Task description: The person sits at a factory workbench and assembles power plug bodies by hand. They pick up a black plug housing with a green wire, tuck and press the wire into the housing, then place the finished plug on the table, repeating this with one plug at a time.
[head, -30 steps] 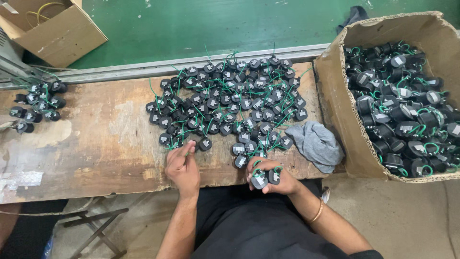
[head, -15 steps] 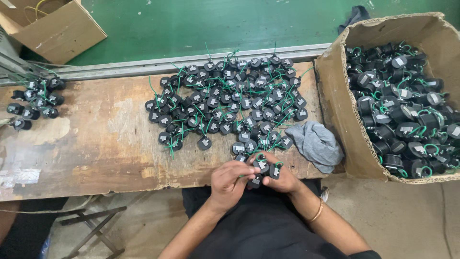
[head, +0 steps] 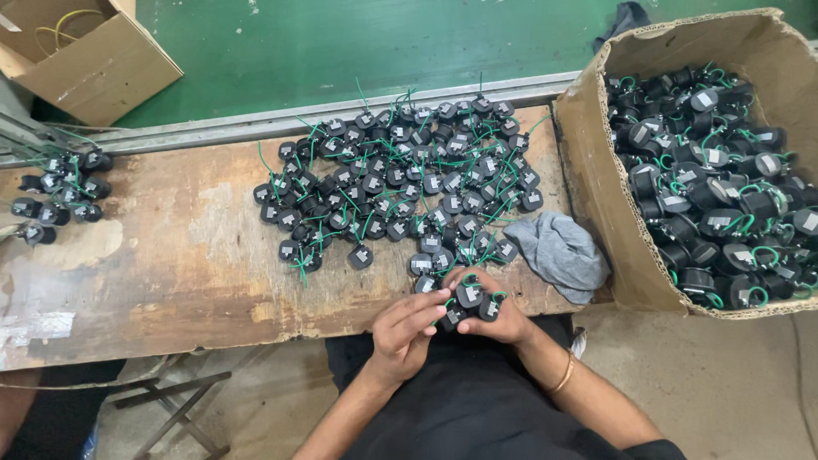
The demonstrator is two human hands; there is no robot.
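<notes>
Looking down from head height, a seated person's two hands meet at the near edge of a worn wooden bench (head: 128, 273). Both hands are closed around a small cluster of black coils (head: 469, 300) with green wire leads, held just off the bench edge above the lap. The left hand (head: 407, 330) curls in from the left, its fingers pressed together against the cluster's near side. The right hand (head: 503, 317) cups the cluster from the right, fingers bent around it, with a thin bangle (head: 561, 376) on that wrist.

Just beyond the hands, a wide pile of coils (head: 400, 183) of the same kind spreads over the middle of the bench, green leads sticking up here and there. A crumpled grey cloth (head: 558, 254) lies on the bench just right of the hands, touching the side of a large cardboard box (head: 601, 213) filled with more coils.

At the far left end of the bench sits a small separate group (head: 60, 196) of coils. Behind the bench runs a metal rail (head: 221, 128), then green floor, with a smaller cardboard box (head: 89, 55) at top left.
</notes>
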